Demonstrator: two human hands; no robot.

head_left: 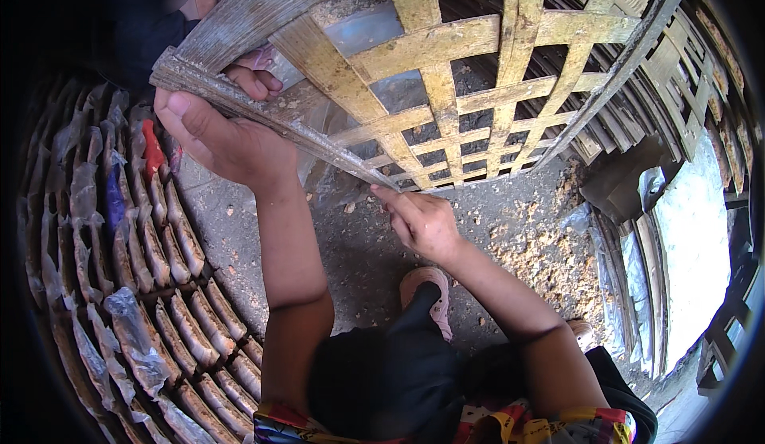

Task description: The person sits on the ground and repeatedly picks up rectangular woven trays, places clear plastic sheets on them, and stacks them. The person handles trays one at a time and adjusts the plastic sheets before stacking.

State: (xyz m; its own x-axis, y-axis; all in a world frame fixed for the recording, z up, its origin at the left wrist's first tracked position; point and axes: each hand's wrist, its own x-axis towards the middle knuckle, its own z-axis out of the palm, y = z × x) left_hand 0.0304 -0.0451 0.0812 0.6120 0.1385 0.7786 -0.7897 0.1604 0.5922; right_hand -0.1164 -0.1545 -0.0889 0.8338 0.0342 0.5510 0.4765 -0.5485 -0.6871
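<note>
The woven bamboo tray is held tilted above the ground. Its rim is gripped at the near-left edge by the left hand, fingers wrapped over and thumb pressed along it. The lower edge is pinched by the right hand. The rim should be held firmly so the tray stays steady.
</note>
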